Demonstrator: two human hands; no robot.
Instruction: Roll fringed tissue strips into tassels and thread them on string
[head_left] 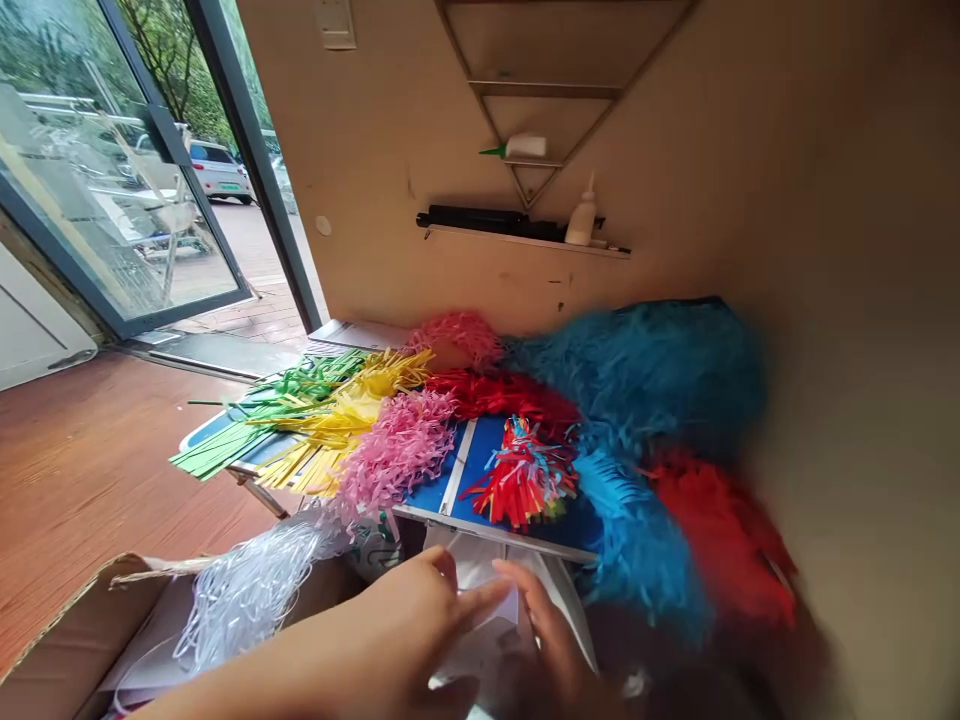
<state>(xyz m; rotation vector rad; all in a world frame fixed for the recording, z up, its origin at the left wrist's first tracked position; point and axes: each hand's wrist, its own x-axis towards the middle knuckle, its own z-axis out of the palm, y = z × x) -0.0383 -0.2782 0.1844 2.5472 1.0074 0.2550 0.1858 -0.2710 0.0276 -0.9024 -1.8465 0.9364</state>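
Note:
Low in the middle, my left hand (424, 610) reaches in from the lower left, its index finger stretched toward my right hand. My right hand (551, 635) is opposite, its fingertips almost meeting the left ones. A thin, translucent piece of plastic (511, 607) is pinched between them; its lower part is blurred and partly hidden. Just beyond the hands, a red pompom of paper strips with light blue bits (521, 480) lies on the blue folding table (431, 490). A whitish plastic bag (574, 600) hangs below the table edge, behind my hands.
Green (217, 440), yellow (322, 430) and pink (397, 450) paper strips cover the table's left side. Blue fringe (637, 380) and red fringe (720, 540) lie right. White strings (255, 580) spill over a cardboard box (82, 630). A wall shelf (525, 235) holds a bottle (581, 218).

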